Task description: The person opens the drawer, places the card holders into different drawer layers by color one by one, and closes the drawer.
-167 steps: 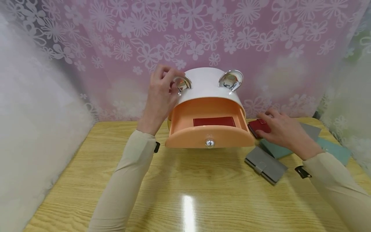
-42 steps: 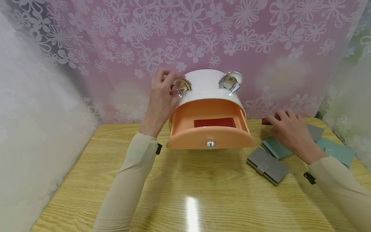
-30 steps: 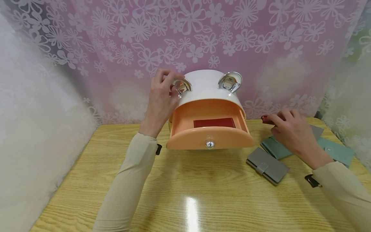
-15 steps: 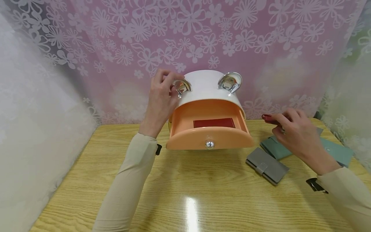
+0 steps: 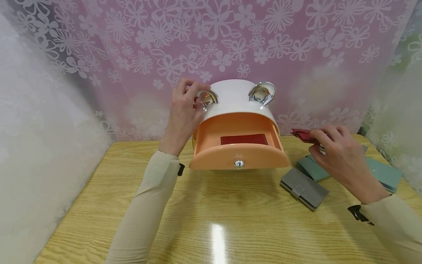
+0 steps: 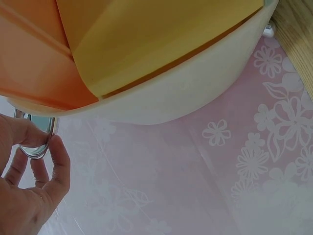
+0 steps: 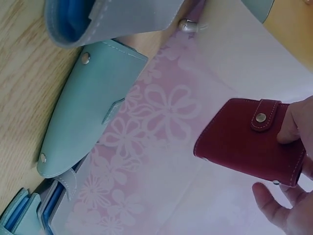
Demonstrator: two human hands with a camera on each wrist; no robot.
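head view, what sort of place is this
Probably a small staged tabletop spot, perhaps for recording: a wooden table enclosed on three sides by flowered hangings, with a white drawer box and a grey wallet set out on it.

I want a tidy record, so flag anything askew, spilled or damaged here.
Nothing looks spilled or damaged. The strapped gray wallet and teal wallets lie at odd angles on the table, not lined up. The red wallet tilts, but the right hand holds it.
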